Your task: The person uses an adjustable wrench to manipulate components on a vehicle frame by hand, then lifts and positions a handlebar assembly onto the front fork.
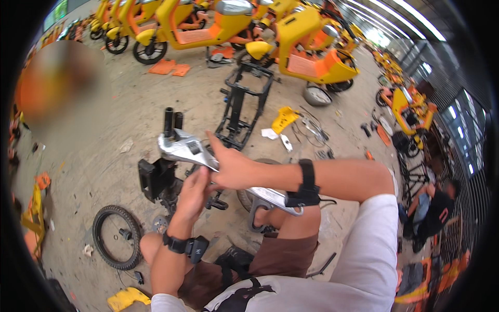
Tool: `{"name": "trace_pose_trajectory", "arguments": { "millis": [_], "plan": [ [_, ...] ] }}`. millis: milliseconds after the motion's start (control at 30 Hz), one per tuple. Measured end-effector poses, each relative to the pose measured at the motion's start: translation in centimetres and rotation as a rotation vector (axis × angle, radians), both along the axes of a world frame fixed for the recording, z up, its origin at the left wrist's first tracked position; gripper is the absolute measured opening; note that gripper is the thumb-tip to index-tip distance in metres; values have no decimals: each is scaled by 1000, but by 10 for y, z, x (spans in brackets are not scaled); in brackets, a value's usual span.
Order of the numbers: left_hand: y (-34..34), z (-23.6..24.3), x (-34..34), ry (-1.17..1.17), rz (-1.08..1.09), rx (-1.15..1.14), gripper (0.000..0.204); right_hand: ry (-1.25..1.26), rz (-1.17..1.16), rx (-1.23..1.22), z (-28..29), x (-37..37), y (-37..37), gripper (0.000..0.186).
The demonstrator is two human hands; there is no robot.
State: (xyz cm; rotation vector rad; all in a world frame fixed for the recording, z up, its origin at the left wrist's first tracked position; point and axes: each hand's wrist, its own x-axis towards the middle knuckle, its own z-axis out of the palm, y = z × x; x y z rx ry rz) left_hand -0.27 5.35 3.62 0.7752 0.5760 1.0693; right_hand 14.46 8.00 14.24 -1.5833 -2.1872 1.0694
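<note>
Pale shirt (312, 286) nearest; silver metal part (182, 147) at hands (192, 195) (236, 169), jutting left.

Yellow scooters (213, 28) stand at twelve o'clock, a dark-shirted person (435, 212) appears at four, and a black tyre (99, 240) lies at eight.

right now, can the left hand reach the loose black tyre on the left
Probably, with a lean: the tyre lies beside the left knee, with nothing seen covering it. The left hand is up at the silver metal part, though, and would have to leave it.
</note>
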Motion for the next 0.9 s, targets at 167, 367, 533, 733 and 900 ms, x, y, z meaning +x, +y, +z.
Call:
{"name": "trace_pose_trajectory", "arguments": {
  "millis": [167, 367, 533, 733, 900],
  "plan": [
    [14, -7, 9, -231, -33, -78, 43, -42, 6, -37, 4, -5, 6, 100],
    [24, -3, 20, -379, -34, 78, 46, 152, 53, 22, 7, 13, 4, 104],
    [24, 2, 27, -276, 90, 147, 44, 66, 10, -481, 56, 45, -14, 99],
    [21, -5, 28, -230, 119, 130, 47, 386, -47, -446, 34, 121, -76, 84],
    [22, -4, 24, -251, 104, 150, 46, 1004, -369, -166, -8, 120, -135, 77]
  ]
}}
